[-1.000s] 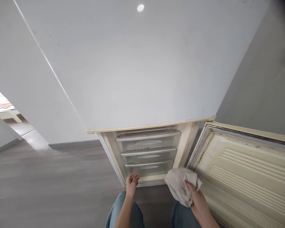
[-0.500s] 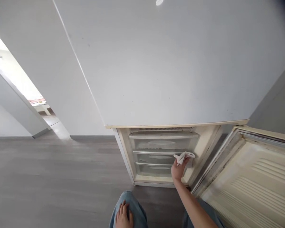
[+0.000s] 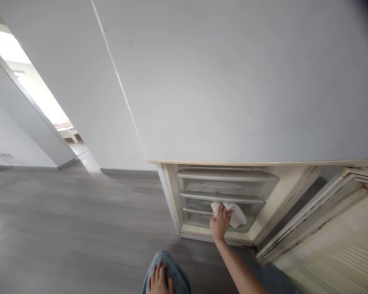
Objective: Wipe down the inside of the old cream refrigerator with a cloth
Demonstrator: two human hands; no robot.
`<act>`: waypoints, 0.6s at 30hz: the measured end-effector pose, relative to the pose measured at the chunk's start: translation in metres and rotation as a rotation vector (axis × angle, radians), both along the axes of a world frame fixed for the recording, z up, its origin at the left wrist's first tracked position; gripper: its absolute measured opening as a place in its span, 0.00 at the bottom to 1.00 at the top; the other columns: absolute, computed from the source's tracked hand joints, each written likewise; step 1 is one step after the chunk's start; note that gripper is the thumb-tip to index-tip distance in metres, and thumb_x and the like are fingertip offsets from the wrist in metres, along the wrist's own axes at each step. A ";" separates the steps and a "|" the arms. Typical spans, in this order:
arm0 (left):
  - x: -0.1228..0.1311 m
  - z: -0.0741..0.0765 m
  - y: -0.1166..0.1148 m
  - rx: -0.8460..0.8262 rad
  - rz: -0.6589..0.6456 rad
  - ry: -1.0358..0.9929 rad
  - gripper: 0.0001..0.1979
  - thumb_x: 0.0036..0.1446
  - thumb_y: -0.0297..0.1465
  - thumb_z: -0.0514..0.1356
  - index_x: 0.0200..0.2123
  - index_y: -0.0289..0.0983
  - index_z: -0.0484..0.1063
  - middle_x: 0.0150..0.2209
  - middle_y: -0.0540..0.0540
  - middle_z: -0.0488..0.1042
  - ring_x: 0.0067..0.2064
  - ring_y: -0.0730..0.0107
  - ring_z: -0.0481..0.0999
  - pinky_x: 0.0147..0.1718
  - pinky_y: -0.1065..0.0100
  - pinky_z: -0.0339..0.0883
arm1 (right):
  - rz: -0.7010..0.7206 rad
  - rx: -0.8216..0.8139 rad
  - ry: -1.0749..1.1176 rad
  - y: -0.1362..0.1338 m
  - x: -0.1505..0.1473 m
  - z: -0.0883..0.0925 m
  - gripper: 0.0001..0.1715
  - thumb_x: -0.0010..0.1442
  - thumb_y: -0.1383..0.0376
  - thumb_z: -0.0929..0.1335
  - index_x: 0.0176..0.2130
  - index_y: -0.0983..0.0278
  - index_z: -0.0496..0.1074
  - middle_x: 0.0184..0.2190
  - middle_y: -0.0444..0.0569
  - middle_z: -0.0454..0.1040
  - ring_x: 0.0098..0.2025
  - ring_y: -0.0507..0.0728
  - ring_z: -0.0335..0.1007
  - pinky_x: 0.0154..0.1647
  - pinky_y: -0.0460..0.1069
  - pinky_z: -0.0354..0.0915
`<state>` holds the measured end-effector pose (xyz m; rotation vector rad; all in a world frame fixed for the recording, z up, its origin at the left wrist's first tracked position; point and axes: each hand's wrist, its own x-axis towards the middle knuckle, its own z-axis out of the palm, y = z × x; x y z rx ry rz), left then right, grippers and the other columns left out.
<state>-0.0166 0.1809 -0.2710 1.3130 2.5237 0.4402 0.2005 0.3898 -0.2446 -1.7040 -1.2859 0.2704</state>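
Observation:
A white cloth (image 3: 237,215) is in my right hand (image 3: 221,222), its loose end hanging to the right of my fingers. That hand presses the cloth against the front of the middle drawers in the lower compartment of a fridge. Clear drawers with pale edges (image 3: 223,176) are stacked inside the cream-coloured cabinet frame (image 3: 174,196); cloth and hand cover part of the lower ones. My left hand (image 3: 159,279) lies flat on my knee in blue denim (image 3: 179,271), fingers outstretched, holding nothing.
The compartment's open door (image 3: 334,237), with dark stains along its seal, stands at the right. Above is the large closed upper door (image 3: 233,81). Grey wood-look floor (image 3: 79,224) spreads to the left. A doorway (image 3: 46,90) at the far left leads to a bright room.
My right hand has moved with the cloth leftward from the drawers' right side to their middle. My view has turned slightly. The left hand stays on the knee.

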 end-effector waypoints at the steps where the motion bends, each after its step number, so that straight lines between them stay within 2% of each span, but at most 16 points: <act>1: 0.000 0.002 -0.001 -0.024 -0.003 0.002 0.24 0.52 0.33 0.45 0.48 0.38 0.71 0.62 0.44 0.68 0.66 0.51 0.61 0.62 0.48 0.56 | -0.010 -0.018 -0.021 0.000 -0.006 0.000 0.36 0.61 0.59 0.53 0.63 0.76 0.55 0.60 0.66 0.57 0.68 0.74 0.25 0.64 0.69 0.41; 3: 0.000 0.007 -0.002 -0.085 -0.012 0.023 0.24 0.53 0.33 0.44 0.49 0.40 0.70 0.63 0.46 0.67 0.66 0.55 0.60 0.63 0.50 0.56 | -0.007 -0.032 -0.069 0.001 -0.018 -0.001 0.35 0.62 0.60 0.52 0.62 0.77 0.56 0.59 0.66 0.59 0.69 0.74 0.24 0.64 0.69 0.41; 6: 0.000 0.010 -0.004 -0.155 -0.021 0.075 0.25 0.53 0.31 0.42 0.50 0.41 0.69 0.64 0.49 0.65 0.67 0.59 0.59 0.63 0.53 0.56 | 0.108 -0.004 -0.170 0.001 -0.037 -0.007 0.32 0.64 0.63 0.51 0.63 0.73 0.57 0.59 0.62 0.60 0.69 0.70 0.27 0.65 0.67 0.43; 9: 0.000 0.009 -0.004 -0.171 -0.035 0.101 0.25 0.52 0.31 0.43 0.50 0.42 0.69 0.64 0.50 0.65 0.67 0.60 0.59 0.64 0.55 0.56 | 0.148 0.048 -0.226 -0.001 -0.047 -0.018 0.32 0.66 0.64 0.51 0.66 0.68 0.50 0.61 0.59 0.59 0.70 0.68 0.27 0.65 0.67 0.46; 12: 0.000 0.008 -0.003 -0.164 -0.053 0.107 0.25 0.52 0.31 0.43 0.50 0.42 0.69 0.63 0.50 0.65 0.66 0.61 0.60 0.64 0.55 0.56 | 0.204 0.103 -0.234 -0.005 -0.046 -0.026 0.33 0.66 0.63 0.53 0.68 0.61 0.43 0.64 0.55 0.55 0.70 0.68 0.28 0.63 0.68 0.49; 15: 0.001 0.006 0.001 -0.163 -0.047 0.098 0.25 0.52 0.31 0.44 0.50 0.42 0.69 0.63 0.50 0.66 0.66 0.60 0.60 0.63 0.54 0.57 | 0.286 0.150 -0.170 -0.019 -0.046 -0.021 0.35 0.67 0.63 0.54 0.69 0.55 0.36 0.68 0.48 0.46 0.70 0.67 0.30 0.62 0.67 0.53; 18: 0.003 0.003 0.003 -0.159 -0.049 0.090 0.24 0.52 0.31 0.45 0.50 0.41 0.70 0.63 0.49 0.66 0.66 0.59 0.59 0.63 0.54 0.57 | 0.291 0.232 -0.073 -0.036 -0.063 -0.003 0.37 0.66 0.66 0.52 0.69 0.57 0.32 0.69 0.48 0.39 0.70 0.65 0.32 0.64 0.67 0.50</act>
